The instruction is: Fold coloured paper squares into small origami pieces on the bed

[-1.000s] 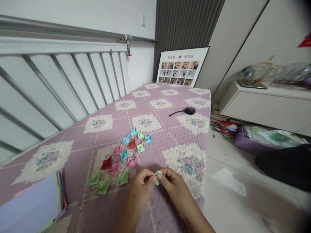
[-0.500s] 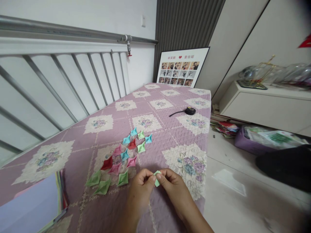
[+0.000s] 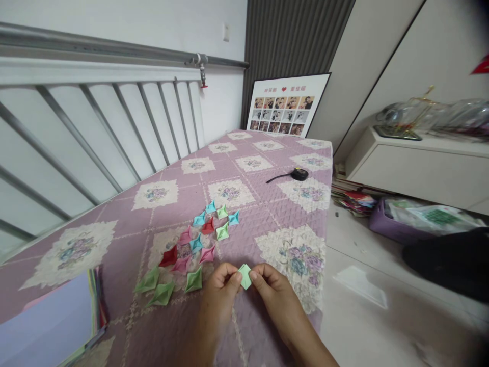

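Note:
Between my two hands is a small folded piece of light green paper [image 3: 245, 277], diamond-shaped, with a fold line down its middle. My left hand [image 3: 223, 285] pinches its left corner between thumb and finger. On the opposite corner, my right hand [image 3: 269, 285] has the same kind of pinch. Several folded paper pieces lie in loose rows to the left and beyond my hands: a green one [image 3: 193, 280] nearest my left hand, plus pink [image 3: 207, 254], red [image 3: 168, 256] and blue [image 3: 196, 243] ones. Each has a raised, pointed rim.
A stack of coloured paper [image 3: 49, 321] lies at the near left of the floral cover [image 3: 263, 204]. Farther back rests a black tape measure [image 3: 299, 174]. A framed photo board [image 3: 287, 104] leans at the far end. A radiator [image 3: 114, 127] runs along the left; a purple basket [image 3: 393, 224] stands right.
My thumbs have drawn apart to the corners of the green paper, so more of its face shows. The folded pieces on the cover have not moved.

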A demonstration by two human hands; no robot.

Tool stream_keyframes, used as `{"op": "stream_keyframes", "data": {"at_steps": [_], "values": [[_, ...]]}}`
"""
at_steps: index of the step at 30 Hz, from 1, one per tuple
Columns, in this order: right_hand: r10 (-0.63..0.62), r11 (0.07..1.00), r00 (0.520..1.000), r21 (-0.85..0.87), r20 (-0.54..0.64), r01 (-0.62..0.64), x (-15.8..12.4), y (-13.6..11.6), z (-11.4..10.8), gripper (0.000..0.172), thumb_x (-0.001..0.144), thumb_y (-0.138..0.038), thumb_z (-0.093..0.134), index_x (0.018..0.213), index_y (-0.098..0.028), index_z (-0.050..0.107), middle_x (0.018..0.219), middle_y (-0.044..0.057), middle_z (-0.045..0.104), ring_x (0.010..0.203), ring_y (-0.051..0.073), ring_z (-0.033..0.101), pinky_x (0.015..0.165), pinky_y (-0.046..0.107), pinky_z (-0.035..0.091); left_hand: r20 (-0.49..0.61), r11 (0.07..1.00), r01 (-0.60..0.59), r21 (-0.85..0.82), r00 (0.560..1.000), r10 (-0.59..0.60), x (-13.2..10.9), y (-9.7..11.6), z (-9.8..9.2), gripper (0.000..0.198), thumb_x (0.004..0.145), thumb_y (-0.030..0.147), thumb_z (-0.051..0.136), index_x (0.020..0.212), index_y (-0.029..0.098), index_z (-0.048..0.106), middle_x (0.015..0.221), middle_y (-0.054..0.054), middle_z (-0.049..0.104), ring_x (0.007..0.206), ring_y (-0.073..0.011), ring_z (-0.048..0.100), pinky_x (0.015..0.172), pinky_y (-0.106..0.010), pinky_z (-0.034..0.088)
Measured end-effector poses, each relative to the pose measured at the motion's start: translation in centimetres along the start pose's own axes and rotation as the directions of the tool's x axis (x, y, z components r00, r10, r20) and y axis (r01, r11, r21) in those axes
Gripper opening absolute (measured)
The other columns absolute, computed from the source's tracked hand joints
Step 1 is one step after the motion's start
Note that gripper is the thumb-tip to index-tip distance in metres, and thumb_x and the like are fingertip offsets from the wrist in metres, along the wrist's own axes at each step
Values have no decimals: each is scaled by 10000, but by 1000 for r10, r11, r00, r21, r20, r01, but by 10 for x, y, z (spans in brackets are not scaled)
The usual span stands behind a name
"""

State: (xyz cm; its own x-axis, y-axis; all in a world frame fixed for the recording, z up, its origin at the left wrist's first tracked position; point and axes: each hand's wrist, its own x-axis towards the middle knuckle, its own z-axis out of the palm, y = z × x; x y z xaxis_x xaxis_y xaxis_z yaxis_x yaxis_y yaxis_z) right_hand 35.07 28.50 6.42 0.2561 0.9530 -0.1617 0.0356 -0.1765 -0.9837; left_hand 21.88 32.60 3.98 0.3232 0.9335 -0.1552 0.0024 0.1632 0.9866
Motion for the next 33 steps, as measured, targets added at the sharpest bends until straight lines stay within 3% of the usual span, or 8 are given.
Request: {"op": "stream_keyframes", "data": {"at_steps": [7,12,18,20,27,33], "values": [[2,997,998,-79,66,3,-2,-4,-1,330,773,-486,578,650,-184,534,618,-35,462,612,121,397,580,240,335,-21,997,46,-67,999,-48,1,6,5,195,713,355,609,746,166,574,565,50,494,515,-92,412,510,-215,329],[-8,1000,1000,25,12,8,-3,-6,1,299,756,-468,617,684,-184,559,634,-34,498,615,118,423,583,236,354,-72,997,41,-71,996,-46,2,4,5,177,710,333,616,711,175,539,563,58,483,515,-84,421,505,-200,329],[-4,1000,992,30,130,0,-3,-7,3,252,706,-405,679,644,-188,566,614,-36,530,605,120,445,580,236,352,-54,960,78,-269,994,-96,4,2,6,285,665,382,676,719,197,466,574,69,502,500,-84,454,510,-201,365],[-3,1000,993,29,121,0,-3,-6,2,256,721,-414,667,647,-187,573,620,-29,551,607,124,451,585,239,356,-48,953,85,-291,994,-103,3,1,7,307,653,394,687,718,198,460,576,63,516,507,-88,466,525,-208,372],[56,976,997,215,-46,-45,-3,-4,-1,318,722,-467,687,670,-192,537,610,-52,475,588,106,401,567,226,325,67,990,75,-120,995,-67,0,1,8,219,686,317,629,683,196,446,548,75,465,512,-82,405,525,-206,302],[64,966,998,248,17,-66,-5,-4,0,330,758,-506,661,746,-191,565,610,-49,490,580,105,409,564,224,316,-2,998,2,-66,1000,-2,-1,4,7,210,708,313,616,686,197,443,564,78,421,531,-85,369,534,-204,287]]}}
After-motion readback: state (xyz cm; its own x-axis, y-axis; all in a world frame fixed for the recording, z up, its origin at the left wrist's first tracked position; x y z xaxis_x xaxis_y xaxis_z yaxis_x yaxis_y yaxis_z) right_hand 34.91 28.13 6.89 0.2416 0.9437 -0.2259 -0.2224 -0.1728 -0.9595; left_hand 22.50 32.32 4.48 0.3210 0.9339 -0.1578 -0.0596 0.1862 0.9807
